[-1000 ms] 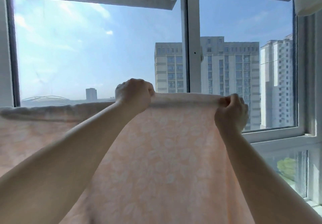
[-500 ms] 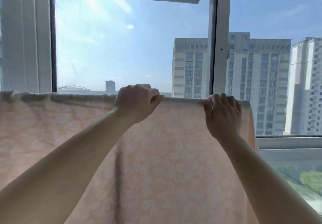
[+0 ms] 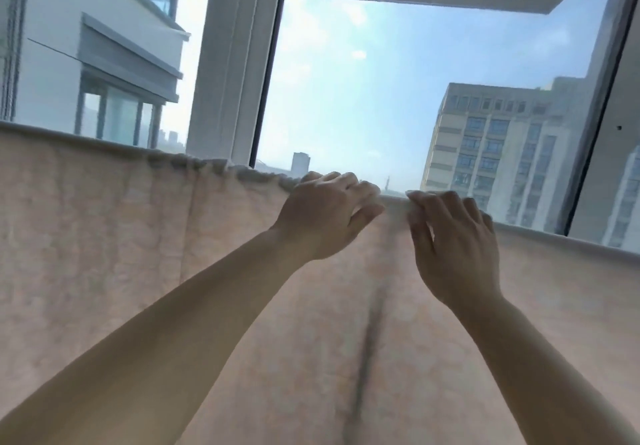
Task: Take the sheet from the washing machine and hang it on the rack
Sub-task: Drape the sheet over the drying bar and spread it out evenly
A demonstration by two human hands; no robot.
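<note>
Already the sheet (image 3: 138,236) hangs draped, its top edge running nine to three o'clock, where the left hand (image 3: 322,216) and right hand (image 3: 450,240) rest close together, fingers loosely curled.

A pale peach sheet (image 3: 242,306) with a faint leafy pattern hangs draped over a support hidden under its folded top edge, which runs from middle left to middle right of the frame. That edge is bunched left of centre. A dark vertical crease runs down the cloth at lower centre.
</note>
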